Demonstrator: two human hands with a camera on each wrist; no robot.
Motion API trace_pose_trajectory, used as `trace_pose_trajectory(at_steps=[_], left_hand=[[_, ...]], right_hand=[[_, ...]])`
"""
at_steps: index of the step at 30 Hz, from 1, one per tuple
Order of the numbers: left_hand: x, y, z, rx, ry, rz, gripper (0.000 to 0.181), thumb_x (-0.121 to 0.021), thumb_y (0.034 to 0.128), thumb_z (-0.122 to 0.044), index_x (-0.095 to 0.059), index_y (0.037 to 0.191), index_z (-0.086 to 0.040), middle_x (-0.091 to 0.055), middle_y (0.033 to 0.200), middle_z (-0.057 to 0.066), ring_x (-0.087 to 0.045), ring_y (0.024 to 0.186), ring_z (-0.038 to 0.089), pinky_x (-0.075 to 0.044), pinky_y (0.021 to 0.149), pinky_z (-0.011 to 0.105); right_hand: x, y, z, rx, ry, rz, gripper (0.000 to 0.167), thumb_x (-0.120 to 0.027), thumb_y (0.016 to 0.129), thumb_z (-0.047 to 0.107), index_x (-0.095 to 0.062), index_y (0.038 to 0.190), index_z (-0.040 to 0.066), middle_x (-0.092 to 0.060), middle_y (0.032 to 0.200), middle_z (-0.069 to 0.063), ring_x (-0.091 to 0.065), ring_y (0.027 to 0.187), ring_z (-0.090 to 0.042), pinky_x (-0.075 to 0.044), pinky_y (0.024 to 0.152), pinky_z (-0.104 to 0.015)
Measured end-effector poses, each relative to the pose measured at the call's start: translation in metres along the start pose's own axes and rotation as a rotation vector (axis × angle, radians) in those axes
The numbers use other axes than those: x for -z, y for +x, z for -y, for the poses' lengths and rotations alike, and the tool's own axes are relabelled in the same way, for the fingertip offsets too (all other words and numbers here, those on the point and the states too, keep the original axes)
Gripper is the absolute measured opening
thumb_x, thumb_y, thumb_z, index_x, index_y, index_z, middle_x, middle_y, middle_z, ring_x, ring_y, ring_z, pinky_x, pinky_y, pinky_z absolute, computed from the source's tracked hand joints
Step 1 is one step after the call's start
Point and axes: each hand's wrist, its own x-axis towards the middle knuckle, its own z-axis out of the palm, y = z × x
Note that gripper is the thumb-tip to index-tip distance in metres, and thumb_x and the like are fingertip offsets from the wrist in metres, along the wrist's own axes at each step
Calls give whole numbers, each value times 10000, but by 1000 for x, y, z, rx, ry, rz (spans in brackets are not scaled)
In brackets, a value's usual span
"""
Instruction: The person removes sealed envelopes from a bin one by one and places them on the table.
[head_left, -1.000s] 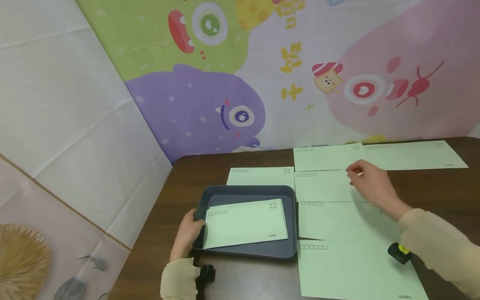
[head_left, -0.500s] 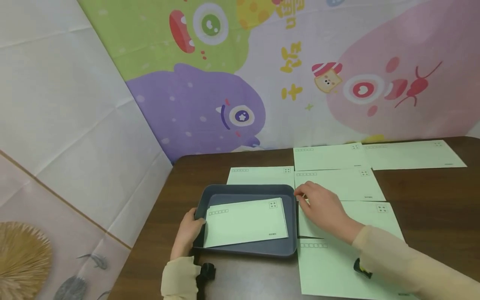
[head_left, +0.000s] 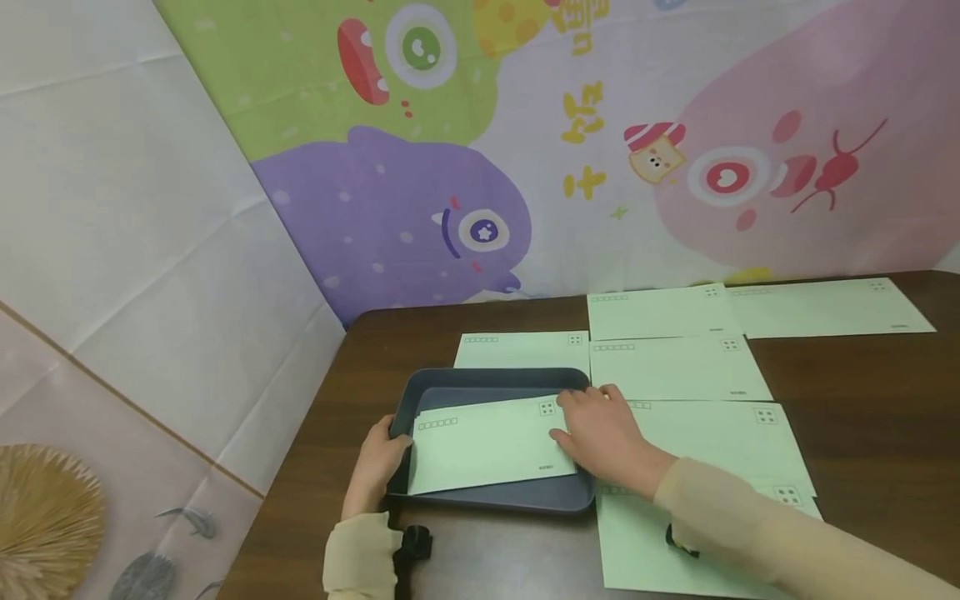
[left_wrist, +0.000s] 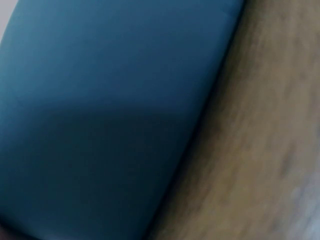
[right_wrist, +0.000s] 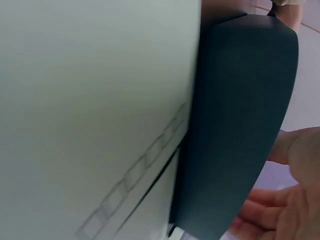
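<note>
Inside the tray [head_left: 495, 379], slanting between its side edges, we see stacked envelopes [head_left: 483, 446] printed with small boxes, their fine print illegible. The left hand [head_left: 378, 462] grips the tray's left edge; the right hand [head_left: 606, 432] reaches over the right edge, thumb and fingers parted at the envelopes.

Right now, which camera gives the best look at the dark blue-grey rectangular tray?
The head view: it shows nearly all of the tray, including most of its rim, around pale green paper envelopes. The left wrist view shows just a blurred stretch of outer wall; the right wrist view, one outer side.
</note>
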Motion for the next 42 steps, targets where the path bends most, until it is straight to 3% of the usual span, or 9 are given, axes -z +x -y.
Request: trace_pose_trajectory(at_steps=[7, 15, 21, 26, 37, 42], left_hand=[[0, 1, 0, 12, 12, -3, 478, -420, 866, -100, -368, 1321, 39, -389, 1306, 263, -418, 1127, 385, -355, 910, 541], [1, 1, 0, 5, 1, -8, 458, -417, 875, -106, -387, 1308, 38, -398, 1304, 264, -420, 1140, 392, -348, 921, 548], [1, 1, 0, 0, -6, -10, 438, -416, 879, -109, -406, 1290, 42, -408, 1299, 266, -421, 1146, 395, -341, 932, 549], [1, 1, 0, 3, -6, -8, 441, -414, 880, -115, -406, 1293, 38, -406, 1298, 264, -418, 1145, 392, -342, 930, 548], [0, 2, -1, -5, 1, -2, 439, -407, 888, -113, -397, 1299, 41, -411, 1301, 264, -429, 1143, 396, -359, 912, 541], [1, 2, -1, 5, 7, -4, 441, -406, 893, -122, -393, 1303, 36, -402, 1305, 262, -424, 1147, 398, -355, 917, 551]], right_hand=[[-7, 2, 12, -69, -61, 129, 621, -575, 783, 549, -568, 1064, -4, -638, 954, -119, -556, 875, -289, -350, 784, -442], [-20, 3, 18, -93, -129, 101, 838, -523, 701, 709, -544, 1113, -20, -596, 993, -147, -515, 911, -288, -330, 771, -432], [-22, 5, 18, -100, -137, 118, 864, -605, 632, 701, -532, 1107, -18, -585, 991, -140, -484, 897, -286, -337, 758, -430], [-21, 7, 17, -121, -112, 156, 860, -627, 627, 683, -526, 1110, -22, -576, 1008, -151, -479, 915, -297, -344, 767, -442], [-19, 8, 14, -131, -59, 157, 770, -699, 613, 610, -524, 1036, -9, -585, 947, -147, -486, 847, -290, -357, 710, -423], [-19, 11, 14, -166, 4, 191, 936, -725, 616, 570, -435, 1235, -69, -572, 1108, -209, -498, 992, -348, -391, 786, -480]])
